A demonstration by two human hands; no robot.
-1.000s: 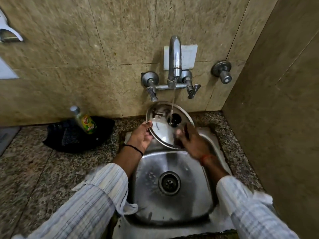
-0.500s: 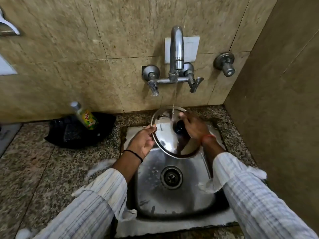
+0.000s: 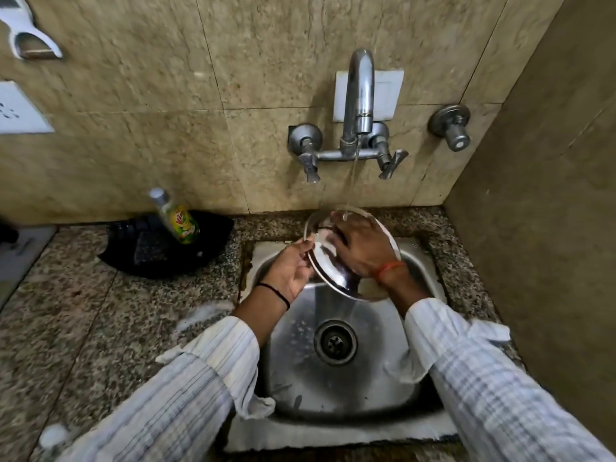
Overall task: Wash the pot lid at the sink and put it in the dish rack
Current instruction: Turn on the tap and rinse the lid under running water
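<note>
Lid [image 3: 328, 261] is tilted over the sink [image 3: 333, 388], under the tap [image 3: 358, 95] stream. My left hand [image 3: 291, 270] holds the lid's left rim, fingers [image 3: 305, 245] clamped on the edge. My right hand [image 3: 361, 248] lies flat across the lid's face, fingers spread and pressed on the metal, not gripping; water lands by its fingertips. Soap bottle [image 3: 175, 216] leans in a black tray [image 3: 213, 241] on the tabletop [image 3: 83, 311], well left of the lid.
</note>
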